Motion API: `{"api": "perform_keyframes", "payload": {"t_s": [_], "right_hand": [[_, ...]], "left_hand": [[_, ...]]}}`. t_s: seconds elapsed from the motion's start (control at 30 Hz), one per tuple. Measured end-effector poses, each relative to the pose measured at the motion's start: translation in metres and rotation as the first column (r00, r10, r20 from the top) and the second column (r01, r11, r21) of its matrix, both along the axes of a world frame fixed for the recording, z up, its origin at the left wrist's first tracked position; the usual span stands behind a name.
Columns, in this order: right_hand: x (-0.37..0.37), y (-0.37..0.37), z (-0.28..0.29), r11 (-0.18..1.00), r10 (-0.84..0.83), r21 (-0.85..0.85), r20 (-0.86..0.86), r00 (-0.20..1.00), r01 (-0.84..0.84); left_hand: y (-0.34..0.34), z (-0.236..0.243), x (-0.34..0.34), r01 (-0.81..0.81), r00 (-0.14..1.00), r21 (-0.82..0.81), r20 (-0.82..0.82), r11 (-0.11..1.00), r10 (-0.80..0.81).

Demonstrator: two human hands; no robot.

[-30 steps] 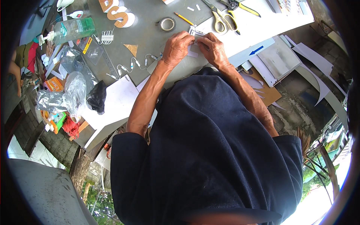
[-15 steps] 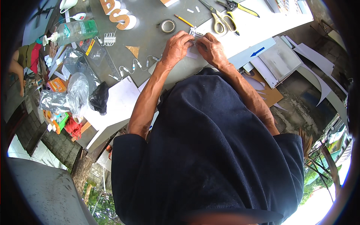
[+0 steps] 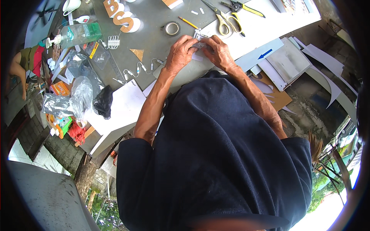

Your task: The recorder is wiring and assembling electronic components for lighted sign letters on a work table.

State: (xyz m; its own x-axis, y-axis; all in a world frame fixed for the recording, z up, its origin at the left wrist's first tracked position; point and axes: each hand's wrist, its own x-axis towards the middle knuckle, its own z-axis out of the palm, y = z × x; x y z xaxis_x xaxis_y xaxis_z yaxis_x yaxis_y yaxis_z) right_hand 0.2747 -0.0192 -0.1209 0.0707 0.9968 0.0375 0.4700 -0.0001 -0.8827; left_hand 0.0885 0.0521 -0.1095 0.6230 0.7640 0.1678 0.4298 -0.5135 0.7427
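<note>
Close together at the table's near edge, my left hand (image 3: 179, 53) and my right hand (image 3: 219, 53) pinch a small whitish piece (image 3: 199, 45) between their fingertips. Fingers cover much of it, so its exact kind is unclear. Just beyond lie more small white parts (image 3: 198, 34) and a yellow pencil (image 3: 188, 22). A wired string of small white LED modules (image 3: 139, 70) trails over the table to the left of my left hand. A black tape roll (image 3: 165, 29) sits beyond that hand. Past my right hand, scissors with cream handles (image 3: 223, 27) rest on a white sheet (image 3: 266, 29).
Yellow-and-black pliers (image 3: 250, 10) lie by the scissors. Block letters (image 3: 126, 22) stand at the far left, near a pump bottle (image 3: 83, 33) with green liquid. Plastic bags (image 3: 81, 94) and red cord (image 3: 76, 131) crowd the left edge. Offcut panels (image 3: 289, 63) are stacked at right.
My hands have shifted very slightly, and more of the whitish piece shows between my fingertips. The tools and the LED string lie as before.
</note>
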Motion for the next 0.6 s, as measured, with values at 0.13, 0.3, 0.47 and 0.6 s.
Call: {"api": "perform_keyframes", "payload": {"t_s": [0.13, 0.3, 0.47, 0.6], "right_hand": [[0.003, 0.0, -0.006, 0.989, 0.105, 0.08, 0.226, 0.968, -0.126], [0.002, 0.0, 0.004, 0.993, 0.095, 0.053, 0.178, 0.979, -0.106], [0.01, -0.007, 0.021, 1.0, 0.006, 0.025, 0.077, 0.997, -0.008], [0.012, -0.01, 0.015, 0.96, 0.093, 0.228, 0.282, 0.955, -0.161]], "left_hand": [[-0.001, -0.002, 0.001, 0.011, 1.0, 0.019, -0.006, 1.0, -0.011], [-0.004, 0.009, -0.002, -0.03, 1.0, -0.07, 0.004, 0.997, 0.03], [-0.012, 0.017, -0.023, -0.155, 0.987, -0.025, -0.034, 0.988, 0.154], [-0.012, 0.017, -0.035, -0.22, 0.972, -0.066, -0.094, 0.973, 0.214]]}}
